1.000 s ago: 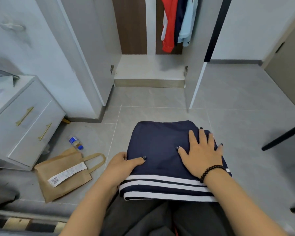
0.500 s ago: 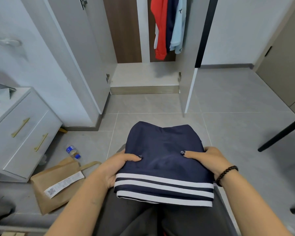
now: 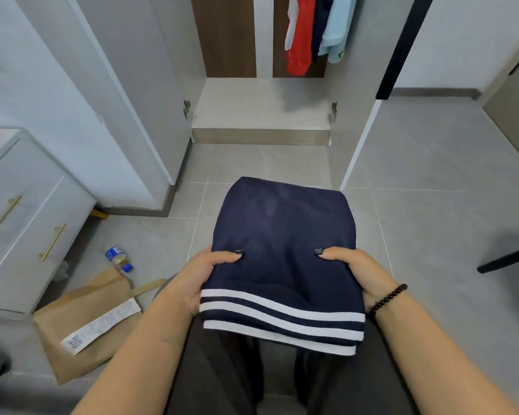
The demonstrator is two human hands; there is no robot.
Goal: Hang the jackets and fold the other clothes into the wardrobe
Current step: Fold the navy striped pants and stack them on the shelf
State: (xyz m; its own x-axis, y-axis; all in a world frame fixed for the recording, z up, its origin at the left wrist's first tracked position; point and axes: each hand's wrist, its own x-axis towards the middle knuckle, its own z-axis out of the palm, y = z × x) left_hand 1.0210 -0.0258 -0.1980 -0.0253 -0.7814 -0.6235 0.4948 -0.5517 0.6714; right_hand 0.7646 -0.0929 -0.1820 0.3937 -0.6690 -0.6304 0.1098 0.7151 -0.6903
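Observation:
A folded navy garment (image 3: 282, 235) with white stripes along its near edge is held up above my lap. My left hand (image 3: 201, 277) grips its left side, thumb on top and fingers underneath. My right hand (image 3: 360, 274) grips its right side the same way; a black bead bracelet is on that wrist. Straight ahead the wardrobe (image 3: 261, 103) stands with both doors open and a pale bare floor panel. Red, navy and light blue clothes (image 3: 312, 34) hang at its upper right.
A white drawer unit (image 3: 21, 223) with gold handles stands at the left. A brown paper bag (image 3: 84, 322) and a small plastic bottle (image 3: 119, 259) lie on the grey tile floor beside it. A black furniture leg (image 3: 507, 259) juts in from the right.
My right hand went from pressing flat on the garment to gripping its side. Both hands lifted the folded garment, and the view moved closer to the wardrobe.

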